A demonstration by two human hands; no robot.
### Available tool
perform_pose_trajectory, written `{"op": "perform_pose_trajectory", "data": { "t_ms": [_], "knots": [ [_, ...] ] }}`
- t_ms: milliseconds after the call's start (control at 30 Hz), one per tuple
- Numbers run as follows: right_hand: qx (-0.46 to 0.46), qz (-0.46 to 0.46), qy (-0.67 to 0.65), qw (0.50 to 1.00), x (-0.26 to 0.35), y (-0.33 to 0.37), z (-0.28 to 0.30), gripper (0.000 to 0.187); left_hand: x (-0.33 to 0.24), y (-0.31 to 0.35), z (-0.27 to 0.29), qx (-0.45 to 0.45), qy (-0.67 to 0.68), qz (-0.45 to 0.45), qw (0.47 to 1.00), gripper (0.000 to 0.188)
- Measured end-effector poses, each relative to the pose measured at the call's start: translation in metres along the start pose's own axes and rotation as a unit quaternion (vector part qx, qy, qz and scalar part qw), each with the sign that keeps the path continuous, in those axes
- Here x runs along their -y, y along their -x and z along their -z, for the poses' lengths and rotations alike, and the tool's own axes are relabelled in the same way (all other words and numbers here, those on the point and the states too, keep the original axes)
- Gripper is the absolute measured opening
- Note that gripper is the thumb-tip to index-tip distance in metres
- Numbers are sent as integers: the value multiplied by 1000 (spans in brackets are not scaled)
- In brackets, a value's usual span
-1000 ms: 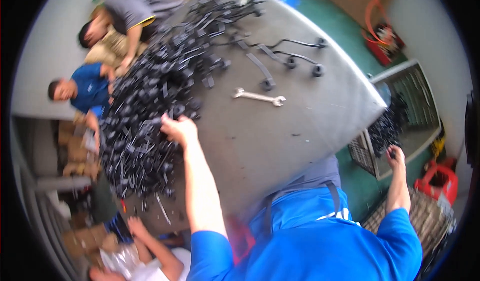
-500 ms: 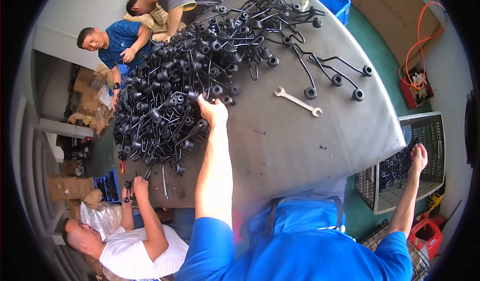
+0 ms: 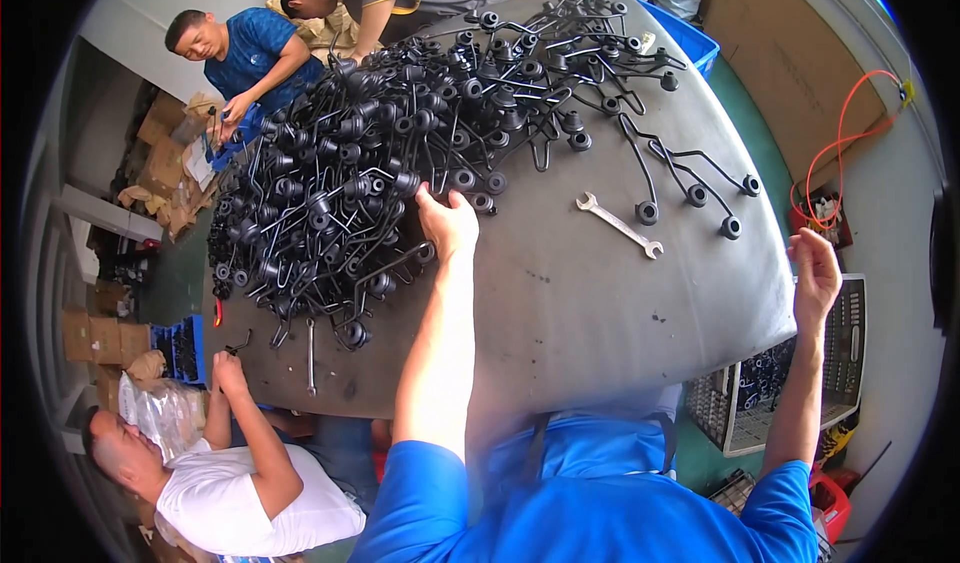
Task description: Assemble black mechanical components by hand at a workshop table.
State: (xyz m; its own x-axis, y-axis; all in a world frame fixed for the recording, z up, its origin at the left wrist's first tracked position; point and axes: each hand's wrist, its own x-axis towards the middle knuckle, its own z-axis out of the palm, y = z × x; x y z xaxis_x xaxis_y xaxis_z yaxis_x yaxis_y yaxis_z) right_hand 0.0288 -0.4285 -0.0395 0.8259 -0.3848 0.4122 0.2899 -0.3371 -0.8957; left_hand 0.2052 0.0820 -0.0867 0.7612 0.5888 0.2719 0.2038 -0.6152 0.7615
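Observation:
My left hand (image 3: 450, 225) reaches to the near right edge of a big tangled pile of black bent rods with rubber bushings (image 3: 340, 183). Its fingers are closed at the bushing end of one bent rod (image 3: 405, 184), partly hidden by the hand itself. My right hand (image 3: 816, 275) is raised beside the table's right corner, above a grey plastic crate (image 3: 715, 408) of small black parts (image 3: 762, 375). The fingers of that hand are pinched together; whatever they hold is too small to make out.
An open-ended wrench (image 3: 620, 226) lies right of the pile, near several separate bent rods (image 3: 697, 196). Another wrench (image 3: 311, 358) is at the near left. Three co-workers sit or bend around the grey table (image 3: 560, 313). A blue bin (image 3: 690, 38) stands behind it.
My right hand has risen out of the crate toward the table corner. My left hand stays at the same bushing. The view has shifted a little; the near-left co-worker's hands have moved.

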Motion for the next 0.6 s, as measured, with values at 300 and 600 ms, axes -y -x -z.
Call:
{"op": "perform_pose_trajectory", "data": {
  "t_ms": [300, 600],
  "knots": [
    [45, -63, -24, 997, 14, 25, -24, 18, -16, 7, 13, -73, -67, -125, 987, 48],
    [67, -93, -39, 993, 14, 33, -43, 17, -27, 50, 60, 118, 112, -75, 984, 41]
  ]
}}
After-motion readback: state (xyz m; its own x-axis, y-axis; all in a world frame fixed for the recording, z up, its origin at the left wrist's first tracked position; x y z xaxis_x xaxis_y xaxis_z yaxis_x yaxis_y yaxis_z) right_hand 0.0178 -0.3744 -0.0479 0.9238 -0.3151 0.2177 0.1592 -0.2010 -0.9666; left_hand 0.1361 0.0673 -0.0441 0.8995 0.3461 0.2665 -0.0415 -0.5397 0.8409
